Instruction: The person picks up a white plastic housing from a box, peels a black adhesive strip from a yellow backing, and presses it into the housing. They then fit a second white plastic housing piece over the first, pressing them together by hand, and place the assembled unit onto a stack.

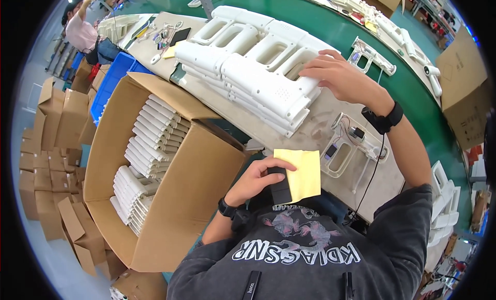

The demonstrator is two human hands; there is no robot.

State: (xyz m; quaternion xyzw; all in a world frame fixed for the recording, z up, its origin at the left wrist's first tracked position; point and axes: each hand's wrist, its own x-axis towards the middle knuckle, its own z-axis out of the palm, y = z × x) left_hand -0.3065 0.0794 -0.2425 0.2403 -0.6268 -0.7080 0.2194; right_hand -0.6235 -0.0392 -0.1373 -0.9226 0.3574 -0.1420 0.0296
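Note:
My left hand (258,177) is closed on a yellow paper sheet (306,177) and dark rectangular pads (281,190) at its left side, held in front of my shirt. My right hand (343,78) reaches to the right end of a stack of white plastic housings (253,75). Its fingers are bent over the edge of a top housing beside its long slot; the thumb's grip is partly hidden. Between my arms, an opened white housing (338,163) lies on the worktable, with wires and small dark parts inside.
A large cardboard box (173,217) at my left holds rows of white housings (155,137). Behind it stands a blue bin (111,85). Small tools and a black flat pad (180,36) lie at the far left. Beyond the green belt (289,13) are more parts; a person (82,34) stands far left.

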